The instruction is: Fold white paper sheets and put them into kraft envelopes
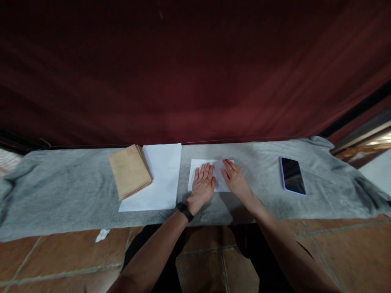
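Observation:
A small white sheet of paper (220,185) lies in front of me on grey cloth, and its right part looks folded over. My left hand (203,182) rests flat on the left half of the sheet, fingers stretched out. At the sheet's right end is my right hand (234,178), its fingers extended and its thumb apart, touching the paper. The right edge of the sheet is partly hidden under this hand. To the left, a stack of brown envelopes (130,171) lies partly on top of larger white paper (163,175).
A phone (293,176) in a light purple case lies at the right on the grey cloth (70,183). Behind the cloth rises a dark red fabric (195,81). A crumpled white scrap (102,235) is on the tiled floor (73,252).

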A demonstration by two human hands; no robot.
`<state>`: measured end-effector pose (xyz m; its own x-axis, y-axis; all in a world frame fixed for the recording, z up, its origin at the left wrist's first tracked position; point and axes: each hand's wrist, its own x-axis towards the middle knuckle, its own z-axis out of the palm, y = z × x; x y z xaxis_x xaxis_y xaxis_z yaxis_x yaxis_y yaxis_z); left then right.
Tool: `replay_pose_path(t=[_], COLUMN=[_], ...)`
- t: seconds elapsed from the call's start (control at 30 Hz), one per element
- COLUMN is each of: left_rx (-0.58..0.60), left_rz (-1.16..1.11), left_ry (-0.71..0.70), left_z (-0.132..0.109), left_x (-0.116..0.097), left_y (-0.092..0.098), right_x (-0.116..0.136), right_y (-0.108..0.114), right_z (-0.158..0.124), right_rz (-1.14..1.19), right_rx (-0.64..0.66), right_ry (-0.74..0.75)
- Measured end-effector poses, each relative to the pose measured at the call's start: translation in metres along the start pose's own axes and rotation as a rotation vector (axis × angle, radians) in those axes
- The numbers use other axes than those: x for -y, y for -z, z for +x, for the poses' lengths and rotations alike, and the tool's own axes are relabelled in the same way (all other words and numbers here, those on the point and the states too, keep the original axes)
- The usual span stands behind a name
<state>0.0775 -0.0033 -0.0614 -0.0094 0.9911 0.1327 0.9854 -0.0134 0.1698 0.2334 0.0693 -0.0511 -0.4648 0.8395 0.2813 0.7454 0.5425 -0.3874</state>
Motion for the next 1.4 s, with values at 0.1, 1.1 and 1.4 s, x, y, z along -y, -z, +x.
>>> replay_pose_path(t=[0.1, 1.1, 1.4], left_rx=[0.009, 0.004, 0.057], left_rz=[0.002, -0.052, -0.033], left_ry=[0.005, 0.036, 0.079], left_z=[0.003, -0.012, -0.011], left_x=[-0.001, -0.005, -0.009], left_y=[-0.003, 0.006, 0.009], right_x=[0.014, -0.013, -0.028], right_y=[-0.019, 0.016, 0.008], right_z=[-0.003, -0.019, 0.003], right_rz=[0.015, -0.281, -0.021], right_rx=[0.046, 0.078, 0.117], right_ry=[0.113, -0.384, -0.454])
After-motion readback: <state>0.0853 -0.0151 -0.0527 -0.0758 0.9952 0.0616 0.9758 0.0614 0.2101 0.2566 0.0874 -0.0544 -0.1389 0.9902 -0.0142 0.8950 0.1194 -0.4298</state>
